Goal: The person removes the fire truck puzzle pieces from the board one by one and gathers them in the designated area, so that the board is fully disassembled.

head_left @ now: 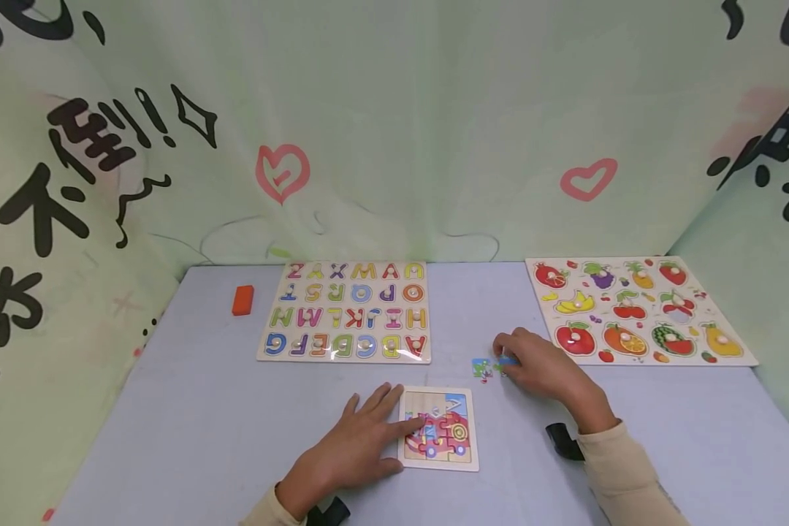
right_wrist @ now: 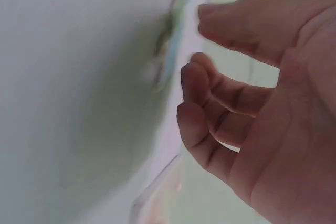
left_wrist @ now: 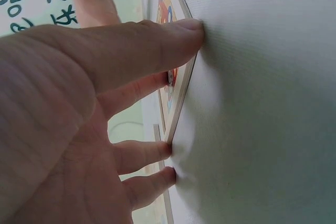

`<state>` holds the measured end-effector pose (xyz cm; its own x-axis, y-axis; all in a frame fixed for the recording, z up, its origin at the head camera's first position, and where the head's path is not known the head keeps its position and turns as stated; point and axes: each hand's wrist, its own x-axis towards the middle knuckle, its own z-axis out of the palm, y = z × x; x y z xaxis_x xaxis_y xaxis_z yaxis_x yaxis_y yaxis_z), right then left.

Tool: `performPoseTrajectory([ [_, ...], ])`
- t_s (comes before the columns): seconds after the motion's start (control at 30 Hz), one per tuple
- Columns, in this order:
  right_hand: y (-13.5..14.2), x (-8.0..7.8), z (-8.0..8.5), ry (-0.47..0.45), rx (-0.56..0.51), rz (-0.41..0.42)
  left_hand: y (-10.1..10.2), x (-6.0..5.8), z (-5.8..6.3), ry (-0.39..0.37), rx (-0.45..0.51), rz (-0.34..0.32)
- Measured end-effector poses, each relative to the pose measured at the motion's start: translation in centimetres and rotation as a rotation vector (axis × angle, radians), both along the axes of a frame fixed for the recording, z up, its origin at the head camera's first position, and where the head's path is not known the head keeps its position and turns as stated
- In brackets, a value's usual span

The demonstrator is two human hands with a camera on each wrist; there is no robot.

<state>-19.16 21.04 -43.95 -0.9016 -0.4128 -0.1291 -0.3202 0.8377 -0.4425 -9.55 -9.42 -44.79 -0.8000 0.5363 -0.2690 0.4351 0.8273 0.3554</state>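
Note:
A small wooden jigsaw puzzle point(head_left: 439, 462) lies near the front of the table, partly filled with a pink and red vehicle picture; bare wood shows in its upper left and along its bottom. My left hand point(head_left: 358, 446) spreads its fingers at the left side of this puzzle. Its index finger rests across the picture, while the thumb touches the frame's edge. To the right, my right hand point(head_left: 544, 371) hovers over loose jigsaw pieces point(head_left: 482, 369), thumb and bent fingers apart. In the right wrist view, a gap shows between these fingertips and the blue-green pieces point(right_wrist: 170, 40).
Behind the puzzle lies an alphabet board point(head_left: 345, 352) with colourful letters. A fruit board point(head_left: 641, 358) lies at the back right, close beyond my right hand. An orange-red block point(head_left: 242, 300) sits at the back left. A patterned curtain point(head_left: 394, 131) hangs behind the table.

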Motion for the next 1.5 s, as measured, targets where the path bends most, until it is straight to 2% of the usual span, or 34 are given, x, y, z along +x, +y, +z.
performPoseTrajectory([
  [0.13, -1.3, 0.8, 0.5, 0.081, -0.03, 0.05, -0.1, 0.0, 0.0, -0.004, -0.001, 0.003],
  [0.23, -2.6, 1.8, 0.4, 0.132, -0.041, 0.151, -0.1, -0.1, -0.1, -0.012, -0.012, 0.005],
  [0.37, -3.9, 3.0, -0.1, 0.147, -0.045, 0.267, -0.2, -0.1, -0.2, -0.006, -0.021, -0.005],
  [0.53, -4.8, 3.5, -0.6, 0.146, -0.031, 0.319, -0.1, -0.2, -0.2, -0.004, -0.024, -0.007],
  [0.83, -5.0, 3.8, -0.9, 0.139, 0.027, 0.316, 0.1, -0.2, -0.2, -0.042, -0.025, 0.006],
  [1.37, -5.7, 4.4, -0.6, 0.163, 0.039, 0.347, 0.0, -0.2, -0.1, -0.051, -0.023, 0.018],
  [1.5, -6.0, 4.5, -0.6, 0.146, 0.041, 0.32, 0.0, -0.2, -0.1, -0.051, -0.018, 0.019],
])
